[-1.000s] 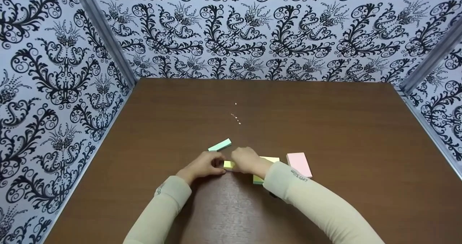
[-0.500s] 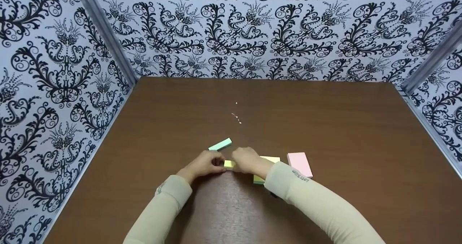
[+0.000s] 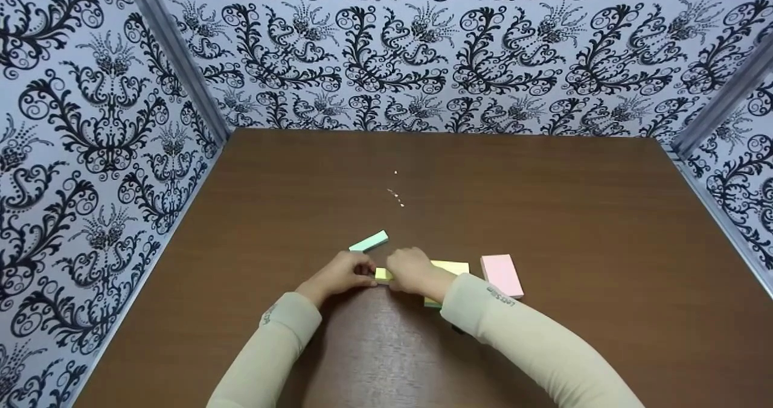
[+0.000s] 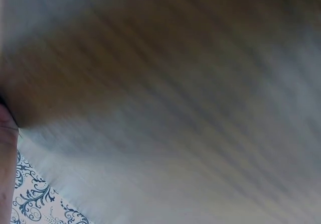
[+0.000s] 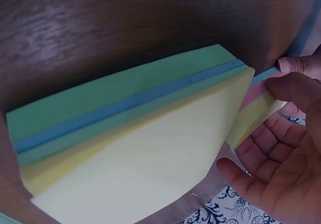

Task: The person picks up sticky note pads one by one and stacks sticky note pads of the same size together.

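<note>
In the head view, a small block of sticky notes [image 3: 382, 274] with a yellow top lies between the two hands. The left hand [image 3: 339, 273] pinches its left end with thumb and fingers. The right hand [image 3: 413, 271] grips the other end and hides most of it. The right wrist view shows pink, yellow and green layers in this small block [image 5: 256, 108], the right thumb [image 5: 291, 89] pressing on it. Close beside it stands a larger sticky note stack [image 5: 125, 158] of green, blue and yellow layers. The left wrist view is mostly blurred sleeve.
A mint-green strip of notes [image 3: 368, 241] lies just beyond the left hand. To the right is a pink sticky note pad [image 3: 502, 276]. Small white specks [image 3: 395, 196] dot the brown table [image 3: 543, 203]. Patterned walls [image 3: 416, 52] stand at the back and sides.
The right hand and wrist have shifted very slightly, uncovering a bit more of the larger yellow-topped stack. The left hand and the other notes stay in place.
</note>
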{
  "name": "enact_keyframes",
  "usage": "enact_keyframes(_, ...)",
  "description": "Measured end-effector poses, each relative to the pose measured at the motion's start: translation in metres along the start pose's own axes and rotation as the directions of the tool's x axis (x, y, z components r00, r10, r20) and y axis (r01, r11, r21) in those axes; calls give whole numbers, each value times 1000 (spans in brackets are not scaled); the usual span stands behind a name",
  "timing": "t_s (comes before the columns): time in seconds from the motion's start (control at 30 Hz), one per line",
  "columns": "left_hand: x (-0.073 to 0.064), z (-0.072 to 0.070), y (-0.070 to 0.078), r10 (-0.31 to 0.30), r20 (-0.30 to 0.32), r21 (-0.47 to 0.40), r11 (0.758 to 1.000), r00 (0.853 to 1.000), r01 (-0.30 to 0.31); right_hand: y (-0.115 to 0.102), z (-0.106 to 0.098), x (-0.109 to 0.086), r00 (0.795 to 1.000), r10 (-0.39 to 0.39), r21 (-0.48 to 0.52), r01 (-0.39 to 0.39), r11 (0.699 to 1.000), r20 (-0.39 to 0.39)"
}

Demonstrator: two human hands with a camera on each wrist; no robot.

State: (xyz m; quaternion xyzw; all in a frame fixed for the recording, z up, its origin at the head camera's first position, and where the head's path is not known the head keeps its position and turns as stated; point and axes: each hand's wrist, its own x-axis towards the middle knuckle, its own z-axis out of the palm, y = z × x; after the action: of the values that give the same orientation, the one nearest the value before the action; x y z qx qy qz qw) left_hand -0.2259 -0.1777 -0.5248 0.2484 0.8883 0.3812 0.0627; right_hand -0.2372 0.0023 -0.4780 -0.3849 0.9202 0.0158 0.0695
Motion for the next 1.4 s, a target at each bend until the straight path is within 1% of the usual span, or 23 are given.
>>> enact_keyframes(0.07,0,0,-1,12,-5,-3,1000,1000,-12,0,0,0,1000,1,-14,-1,1000,1)
enact_keyframes(0.2,0,0,-1,23,-8,-7,1000,1000,-23,0,-1,0,1000,-3,-9,3,1000,-8)
enact_keyframes(0.37,1,0,-1,21,-4,5,1000,1000,-21,0,-1,1,1000,-6,3,6,1000,-16)
enact_keyframes(0.6,1,0,-1,14,12,17,1000,1000,-15,-1,-1,1,1000,11,21,-11,1000,2)
enact_keyframes(0.87,0,1,2,46,-6,51,998,999,-46,-1,-3,0,1000,15,36,-16,999,10)
enact_keyframes(1.13,0,1,4,63,-17,96,993,998,-61,-1,-4,-3,1000,8,56,-7,998,-17)
enact_keyframes(1.3,0,1,4,59,-21,83,995,998,-57,-1,-4,-2,1000,3,48,-2,999,-17)
enact_keyframes(1.4,-1,1,5,36,-14,55,998,999,-35,-1,-3,-1,1000,0,38,1,999,-15)
